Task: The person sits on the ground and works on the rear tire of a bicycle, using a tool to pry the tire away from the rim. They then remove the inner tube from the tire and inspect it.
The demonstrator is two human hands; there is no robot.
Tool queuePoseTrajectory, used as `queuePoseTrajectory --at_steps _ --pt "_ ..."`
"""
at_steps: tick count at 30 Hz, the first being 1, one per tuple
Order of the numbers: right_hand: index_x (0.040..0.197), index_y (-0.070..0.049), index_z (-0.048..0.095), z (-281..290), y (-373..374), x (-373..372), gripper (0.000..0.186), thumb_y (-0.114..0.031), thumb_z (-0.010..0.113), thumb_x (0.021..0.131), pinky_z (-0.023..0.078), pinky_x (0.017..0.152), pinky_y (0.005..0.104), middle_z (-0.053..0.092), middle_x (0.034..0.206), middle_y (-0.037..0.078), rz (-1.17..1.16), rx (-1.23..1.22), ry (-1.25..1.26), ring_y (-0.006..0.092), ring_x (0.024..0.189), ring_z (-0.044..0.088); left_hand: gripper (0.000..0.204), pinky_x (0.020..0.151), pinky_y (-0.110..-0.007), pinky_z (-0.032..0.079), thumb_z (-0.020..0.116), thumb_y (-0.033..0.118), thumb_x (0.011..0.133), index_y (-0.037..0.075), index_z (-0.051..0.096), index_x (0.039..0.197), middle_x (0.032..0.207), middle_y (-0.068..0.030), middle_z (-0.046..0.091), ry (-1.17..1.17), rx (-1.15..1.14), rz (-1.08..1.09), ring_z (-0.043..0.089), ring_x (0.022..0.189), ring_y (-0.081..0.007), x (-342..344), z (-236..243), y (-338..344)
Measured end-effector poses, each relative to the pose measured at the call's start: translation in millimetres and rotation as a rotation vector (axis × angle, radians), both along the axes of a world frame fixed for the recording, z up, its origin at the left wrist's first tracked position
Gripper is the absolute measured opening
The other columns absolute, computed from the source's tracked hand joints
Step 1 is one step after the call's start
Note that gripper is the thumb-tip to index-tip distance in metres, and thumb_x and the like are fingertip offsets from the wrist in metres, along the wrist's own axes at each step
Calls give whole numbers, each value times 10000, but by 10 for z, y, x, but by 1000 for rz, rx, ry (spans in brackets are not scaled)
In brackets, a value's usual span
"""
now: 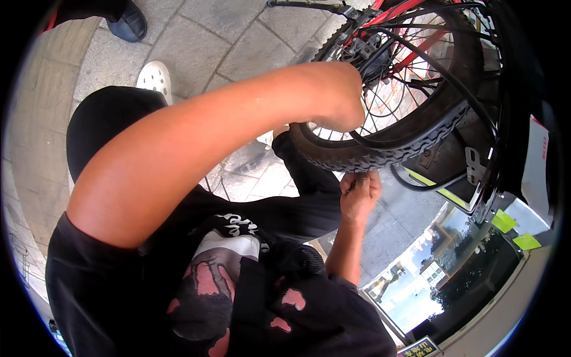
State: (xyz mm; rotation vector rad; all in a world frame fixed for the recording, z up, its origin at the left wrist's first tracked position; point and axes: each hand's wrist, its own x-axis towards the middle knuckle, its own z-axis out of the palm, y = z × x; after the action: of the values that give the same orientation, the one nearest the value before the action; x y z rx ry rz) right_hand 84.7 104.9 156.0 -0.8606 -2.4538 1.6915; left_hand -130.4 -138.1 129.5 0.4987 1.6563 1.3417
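A bicycle wheel with a knobby black tyre (380,158) and thin spokes stands tilted at the upper right, joined to a red frame (410,56). My left forearm reaches across the view, and my left hand (344,98) is bent down over the wheel beside the hub. Its fingers are hidden. Just under the tyre's near edge is my right hand (360,189), its fingers closed around a small dark part that I cannot make out. A black tube-like loop (479,110) curves past the wheel's right side.
Grey paving (238,44) lies below. A white clog (154,80) and a dark shoe (128,24) are at the upper left. To the right are a silver bracket (474,166), yellow-green tags (504,221) and a reflective glass panel (446,273).
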Motion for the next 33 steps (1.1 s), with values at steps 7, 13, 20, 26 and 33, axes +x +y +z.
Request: queuePoseTrajectory --at_steps 7,13,20,26,33 --pt "943 -28 578 13 -111 18 144 -28 457 1022 291 407 225 462 601 -8 -28 34 -24 58 469 379 265 665 -446 511 614 105 746 -128 694 843 820 -252 693 -53 9 20 683 749 -335 20 -45 -30" --pt "929 -48 563 15 -88 91 125 -55 494 1034 282 417 225 457 608 -15 2 39 -44 53 479 371 288 708 -461 516 626 127 751 -127 700 865 884 -250 706 24 -28 -33 686 799 -350 -52 -34 1" --pt "971 -51 572 -16 -67 111 101 -62 495 1034 291 423 221 471 628 -14 -1 30 -42 49 498 389 362 807 -454 536 626 133 781 -146 705 999 1033 -283 713 78 -44 -67 710 942 -372 -59 -4 17" --pt "989 -48 573 -17 -90 133 96 -70 496 1040 297 426 220 470 630 -15 -7 23 -59 50 504 397 340 882 -445 521 596 147 788 -59 770 994 1046 -239 731 10 -110 -83 707 1005 -352 -77 90 11" --pt "944 -51 566 -35 -77 153 134 -115 529 1056 300 436 218 464 625 -18 -7 33 -54 51 506 392 410 830 -456 528 611 156 801 -159 692 1052 1091 -293 696 33 1 -28 696 990 -359 -47 -20 16"
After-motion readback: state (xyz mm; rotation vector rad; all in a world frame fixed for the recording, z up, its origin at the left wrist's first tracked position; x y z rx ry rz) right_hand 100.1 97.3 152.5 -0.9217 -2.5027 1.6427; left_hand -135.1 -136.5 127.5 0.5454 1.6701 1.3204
